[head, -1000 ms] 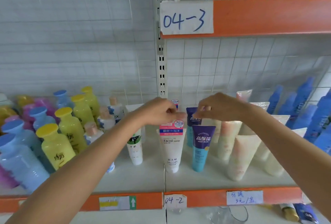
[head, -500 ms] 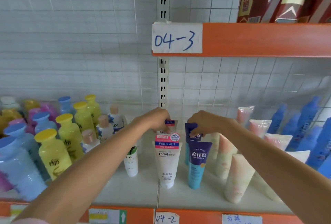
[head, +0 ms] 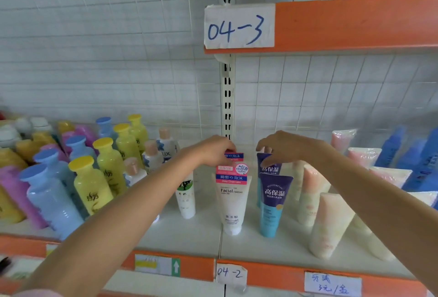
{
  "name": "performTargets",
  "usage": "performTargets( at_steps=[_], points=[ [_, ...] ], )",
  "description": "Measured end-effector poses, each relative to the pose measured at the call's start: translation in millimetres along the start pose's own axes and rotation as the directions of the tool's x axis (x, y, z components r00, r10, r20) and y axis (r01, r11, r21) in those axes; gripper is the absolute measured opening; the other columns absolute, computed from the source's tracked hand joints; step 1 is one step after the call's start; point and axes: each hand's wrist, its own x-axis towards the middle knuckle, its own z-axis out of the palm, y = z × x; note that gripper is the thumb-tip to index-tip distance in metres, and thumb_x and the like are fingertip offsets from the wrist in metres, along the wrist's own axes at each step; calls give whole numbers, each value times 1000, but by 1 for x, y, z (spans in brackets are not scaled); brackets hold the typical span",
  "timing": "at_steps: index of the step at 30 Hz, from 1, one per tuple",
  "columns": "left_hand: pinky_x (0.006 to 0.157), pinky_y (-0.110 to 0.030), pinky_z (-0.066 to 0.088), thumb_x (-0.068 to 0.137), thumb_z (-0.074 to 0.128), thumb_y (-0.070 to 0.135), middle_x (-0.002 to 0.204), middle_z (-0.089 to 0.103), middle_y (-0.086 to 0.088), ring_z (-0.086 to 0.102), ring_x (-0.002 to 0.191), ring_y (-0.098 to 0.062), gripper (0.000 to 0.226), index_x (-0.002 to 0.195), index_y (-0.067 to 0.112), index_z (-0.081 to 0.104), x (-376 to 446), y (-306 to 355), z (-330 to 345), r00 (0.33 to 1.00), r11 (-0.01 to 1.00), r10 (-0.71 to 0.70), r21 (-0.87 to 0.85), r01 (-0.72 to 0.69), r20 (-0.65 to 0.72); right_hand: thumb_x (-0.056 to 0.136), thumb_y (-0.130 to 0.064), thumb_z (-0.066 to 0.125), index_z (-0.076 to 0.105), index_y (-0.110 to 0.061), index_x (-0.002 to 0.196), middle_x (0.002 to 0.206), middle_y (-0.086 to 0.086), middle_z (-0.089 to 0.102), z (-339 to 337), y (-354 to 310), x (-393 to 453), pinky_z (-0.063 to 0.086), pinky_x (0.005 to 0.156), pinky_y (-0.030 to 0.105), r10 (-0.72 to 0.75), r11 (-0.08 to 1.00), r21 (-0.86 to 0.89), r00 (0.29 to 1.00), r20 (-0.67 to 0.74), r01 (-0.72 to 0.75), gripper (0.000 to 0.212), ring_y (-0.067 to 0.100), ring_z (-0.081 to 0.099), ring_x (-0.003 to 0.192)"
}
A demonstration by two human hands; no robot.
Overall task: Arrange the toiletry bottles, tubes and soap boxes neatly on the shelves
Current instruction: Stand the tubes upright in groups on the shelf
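Note:
On the white shelf (head: 166,232) a white facial cleanser tube (head: 233,204) with a pink and blue label stands cap down. A matching tube (head: 234,156) stands right behind it, and my left hand (head: 211,152) pinches its top edge. To the right stands a purple and blue tube (head: 272,206) with a second one (head: 269,167) behind it. My right hand (head: 284,147) curls over the top of that rear tube and grips it. A small white tube (head: 186,198) with a green picture stands just under my left wrist.
Yellow bottles (head: 91,185), blue bottles (head: 51,199) and pink ones crowd the shelf's left part. Peach tubes (head: 329,223) lean at the right, with dark blue bottles (head: 419,161) beyond. The upper orange shelf edge (head: 355,24) and a slotted upright post (head: 227,97) lie above the hands.
Both hands have moved apart and deeper into the shelf, from above the front tubes to the tops of the rear tubes. The view has tilted upward.

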Motion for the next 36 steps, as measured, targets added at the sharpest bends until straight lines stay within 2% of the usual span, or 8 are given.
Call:
performTargets(
  at_steps=[8, 12, 16, 18, 21, 26, 32, 36],
  points=[
    [87, -22, 42, 90, 58, 22, 116, 65, -5, 60, 104, -16, 26, 113, 11, 64, -34, -64, -52, 965, 996, -93, -33, 88, -247, 90, -31, 56, 58, -13, 121, 121, 4, 62, -29, -81, -5, 46, 95, 31, -198, 971, 93, 957, -213, 221, 35, 17, 59, 106],
    [95, -34, 42, 89, 57, 19, 124, 60, -10, 56, 113, -25, 33, 120, 6, 58, -32, -97, -45, 980, 983, -164, 64, 172, -116, 91, -30, 55, 55, -13, 123, 119, 7, 61, -12, -142, 13, 46, 88, 33, -295, 955, -15, 942, -159, 296, 37, 23, 58, 105],
    [66, -33, 47, 83, 59, 17, 84, 66, -11, 63, 80, -29, 10, 79, 9, 63, -29, -105, -34, 986, 978, -166, 125, 168, -26, 91, -26, 53, 53, -6, 118, 110, 13, 58, 12, -175, 38, 39, 67, 30, -216, 968, -140, 975, -41, 209, 33, 28, 56, 90],
    [49, -25, 34, 80, 60, 13, 60, 50, -3, 47, 55, -18, 27, 57, 15, 47, -26, -105, -31, 988, 977, -146, 150, 152, -50, 92, -18, 50, 51, -4, 117, 99, 13, 56, 16, -183, 40, 35, 58, 26, -195, 976, -107, 981, -21, 192, 29, 25, 49, 81],
    [35, -14, 27, 77, 64, 13, 47, 43, 2, 37, 41, -10, 35, 49, 17, 44, -28, -100, -33, 995, 985, -83, 146, 91, -63, 93, -16, 47, 50, -4, 118, 93, 7, 48, 14, -185, 33, 25, 48, 19, -173, 978, -122, 985, -2, 172, 27, 20, 43, 79],
    [36, -9, 29, 79, 65, 14, 49, 54, 6, 47, 43, -5, 30, 51, 19, 55, -40, -97, -33, 998, 993, 44, 110, -41, -32, 93, -20, 49, 48, -6, 122, 72, 1, 40, 20, -181, 25, 31, 48, 22, -88, 991, -104, 996, 18, 89, 33, 15, 44, 60],
    [46, -17, 28, 79, 63, 11, 49, 49, 6, 42, 47, -7, 30, 51, 19, 54, -49, -101, -26, 992, 985, 126, 119, -123, -23, 93, -20, 51, 33, -15, 138, 94, 9, 48, 24, -182, 18, 42, 66, 30, -99, 993, -69, 995, -6, 98, 48, 19, 48, 76],
    [40, -10, 32, 80, 63, 10, 48, 48, 7, 42, 47, -6, 33, 50, 20, 52, -52, -106, -24, 991, 991, 124, 58, -121, -55, 93, -21, 51, 35, -16, 138, 91, 6, 46, 25, -184, 20, 38, 63, 27, -87, 995, -43, 996, -10, 86, 48, 17, 46, 73]
  ],
)
